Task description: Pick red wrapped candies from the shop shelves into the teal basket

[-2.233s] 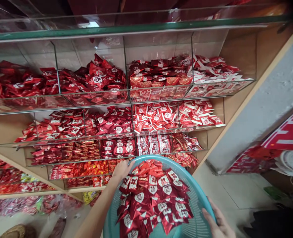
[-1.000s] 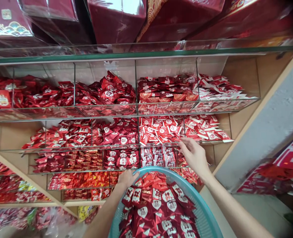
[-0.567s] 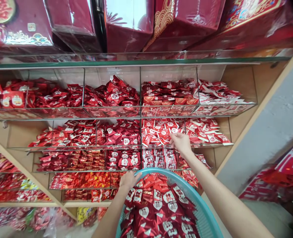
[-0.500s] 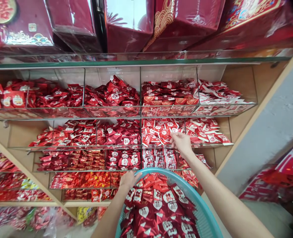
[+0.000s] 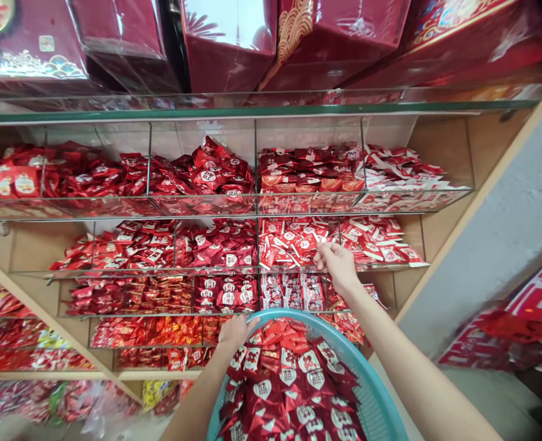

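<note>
My left hand (image 5: 234,331) is closed round the far left rim of a turquoise plastic basket (image 5: 375,384). The basket is filled with dark red wrapped sweets (image 5: 264,392) bearing white heart-shaped labels, and brighter red packets lie toward its far side. Over the front edge of a shelf compartment, my right hand (image 5: 338,264) has its fingers pinched together. Its fingertips are at the small red-and-white sweet packets (image 5: 286,241) heaped there. Whether a packet is between the fingers I cannot make out.
Glass dividers split the stepped shelves of red-wrapped sweets (image 5: 206,174). A green-edged glass shelf (image 5: 252,114) above bears large dark red boxes (image 5: 234,61). A grey wall (image 5: 495,220) stands on the right, and bagged sweets (image 5: 18,398) lie low on the left.
The view has shifted slightly, so shelves and basket appear a little further left. My right hand stays at the same compartment, its fingers curled a bit more. My left hand keeps the rim.
</note>
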The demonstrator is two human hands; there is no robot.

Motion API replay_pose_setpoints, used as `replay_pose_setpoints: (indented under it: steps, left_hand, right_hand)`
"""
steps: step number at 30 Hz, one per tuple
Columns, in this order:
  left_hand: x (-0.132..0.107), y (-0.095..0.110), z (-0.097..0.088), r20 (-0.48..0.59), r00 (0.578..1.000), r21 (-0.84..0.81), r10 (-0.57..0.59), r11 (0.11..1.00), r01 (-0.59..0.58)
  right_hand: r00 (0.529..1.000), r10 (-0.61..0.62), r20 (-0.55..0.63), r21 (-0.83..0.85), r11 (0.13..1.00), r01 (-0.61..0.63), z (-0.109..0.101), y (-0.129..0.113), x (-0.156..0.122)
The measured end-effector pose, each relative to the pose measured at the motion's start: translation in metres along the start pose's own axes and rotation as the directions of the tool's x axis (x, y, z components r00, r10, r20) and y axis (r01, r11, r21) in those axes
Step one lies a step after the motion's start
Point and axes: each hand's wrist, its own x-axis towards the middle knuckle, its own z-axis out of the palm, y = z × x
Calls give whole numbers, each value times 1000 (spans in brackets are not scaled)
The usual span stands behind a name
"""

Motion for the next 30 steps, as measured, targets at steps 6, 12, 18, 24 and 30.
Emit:
replay_pose_setpoints:
  steps: [6,12,18,24,30]
  left_hand:
    - [-1,1,-1,-2,1000,11,-3,1000,3]
    - [-3,4,-6,47,999,29,-13,1000,11]
    - [0,7,-3,69,997,61,-24,998,20]
    - [1,8,-1,91,995,41,-27,999,23]
    - [0,9,0,69,997,73,-31,997,26]
  right_hand:
    - [994,-88,62,-80,992,93,-8,-11,-13]
    - [937,-232,262,-370,872,320,-32,-30,-58]
    - [849,-79,522,-438,829,347,-47,-6,-114]
    - [543,424,725,-482,875,-41,-43,49,-168]
    - [238,496,835,-542,663,516,-22,77,-208]
